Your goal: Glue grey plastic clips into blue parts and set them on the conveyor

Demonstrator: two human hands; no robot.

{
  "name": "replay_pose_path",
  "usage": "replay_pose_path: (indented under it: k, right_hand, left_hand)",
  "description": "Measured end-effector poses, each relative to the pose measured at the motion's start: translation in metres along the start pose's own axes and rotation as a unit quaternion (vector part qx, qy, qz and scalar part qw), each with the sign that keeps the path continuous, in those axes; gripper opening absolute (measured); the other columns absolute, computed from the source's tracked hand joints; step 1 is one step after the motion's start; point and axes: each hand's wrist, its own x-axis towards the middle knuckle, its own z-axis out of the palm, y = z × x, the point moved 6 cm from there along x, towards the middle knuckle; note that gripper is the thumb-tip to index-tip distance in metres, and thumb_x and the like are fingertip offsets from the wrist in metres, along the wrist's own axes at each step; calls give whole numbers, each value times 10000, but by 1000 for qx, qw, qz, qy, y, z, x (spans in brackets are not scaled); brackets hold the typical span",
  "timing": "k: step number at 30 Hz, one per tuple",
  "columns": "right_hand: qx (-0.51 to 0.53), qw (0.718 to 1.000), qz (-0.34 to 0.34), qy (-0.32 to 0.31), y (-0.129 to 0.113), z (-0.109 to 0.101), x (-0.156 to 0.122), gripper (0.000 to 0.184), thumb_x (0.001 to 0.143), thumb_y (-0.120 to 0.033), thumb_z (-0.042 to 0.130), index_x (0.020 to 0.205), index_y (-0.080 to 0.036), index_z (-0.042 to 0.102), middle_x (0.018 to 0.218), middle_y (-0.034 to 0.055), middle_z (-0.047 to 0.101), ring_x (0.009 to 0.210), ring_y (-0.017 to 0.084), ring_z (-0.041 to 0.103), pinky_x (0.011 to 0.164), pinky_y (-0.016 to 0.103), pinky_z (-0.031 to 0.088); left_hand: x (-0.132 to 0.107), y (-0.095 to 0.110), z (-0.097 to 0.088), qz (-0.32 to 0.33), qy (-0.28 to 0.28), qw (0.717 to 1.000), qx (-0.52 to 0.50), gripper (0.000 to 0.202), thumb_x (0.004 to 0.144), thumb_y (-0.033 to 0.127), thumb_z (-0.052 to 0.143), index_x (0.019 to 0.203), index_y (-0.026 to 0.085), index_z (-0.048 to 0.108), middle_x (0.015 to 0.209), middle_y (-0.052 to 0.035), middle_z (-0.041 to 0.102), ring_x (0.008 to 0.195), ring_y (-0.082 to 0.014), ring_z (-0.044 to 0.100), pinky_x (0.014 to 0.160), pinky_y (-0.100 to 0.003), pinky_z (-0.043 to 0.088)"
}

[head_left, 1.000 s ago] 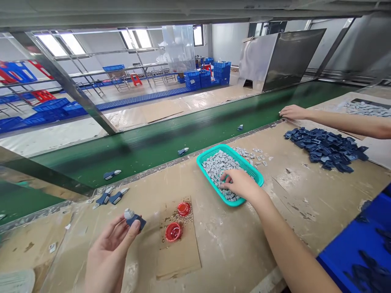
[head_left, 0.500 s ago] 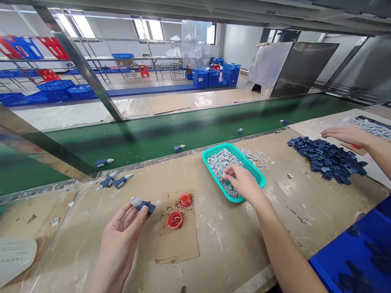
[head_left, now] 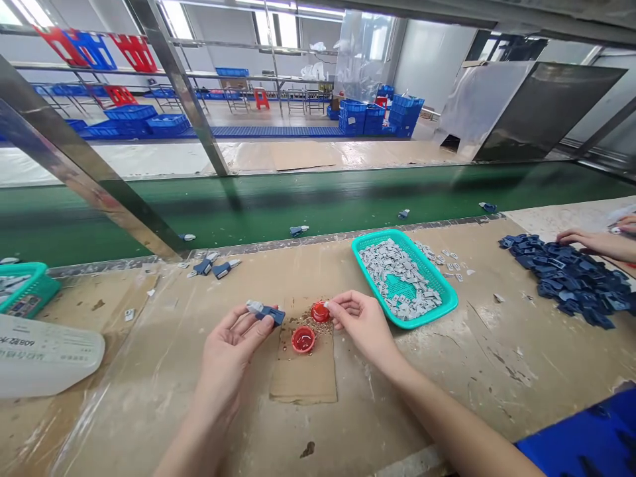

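My left hand (head_left: 226,351) is closed around a dark blue plastic part (head_left: 274,316) with a pale grey tip, held above the bench. Between the thumb and fingers of my right hand (head_left: 362,331) is a small pale grey piece (head_left: 326,305), at the edge of a red cap (head_left: 319,313). A second red cap (head_left: 303,339) with glossy reddish liquid sits just in front. Both caps stand on a stained piece of cardboard (head_left: 304,385). Right of them is a green basket (head_left: 450,303) of small grey pieces, its bottom showing in the middle.
A green conveyor belt (head_left: 348,193) behind the bench carries several blue parts. At right, another person's hand (head_left: 591,240) touches a pile of dark blue parts (head_left: 566,275). A translucent bottle (head_left: 50,354) lies at left; a metal post (head_left: 183,86) rises beyond the belt.
My right hand has moved left from the basket to the red cap, with a small grey piece in its fingers. The view has shifted; my left hand still holds the blue part.
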Motion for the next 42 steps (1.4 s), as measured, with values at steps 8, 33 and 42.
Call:
replay_pose_path:
  k: [8,33,42]
  right_hand:
    - [-74,997,-20,6,9,0,5,211,788,-366,681,748,-161,651,703,44,686,638,189,632,578,276,478]
    - [60,994,62,-60,-3,-1,-6,249,753,-380,734,774,-156,626,707,16,617,583,113,515,509,204,376]
    - [-97,995,-23,-12,6,-4,5,179,804,-328,671,766,-156,639,740,44,679,671,181,614,627,280,468]
  left_hand:
    - [-2,-3,7,-4,-17,1000,22,454,565,294,830,932,166,597,1008,-106,705,1003,-245,643,884,-303,496]
    - [-12,-8,27,37,-56,997,42,317,567,244,828,775,182,597,865,-91,724,839,-236,686,774,-317,553]
    - [-12,-2,19,52,-44,997,39,309,582,232,823,778,177,590,868,-71,723,834,-223,689,773,-296,563]
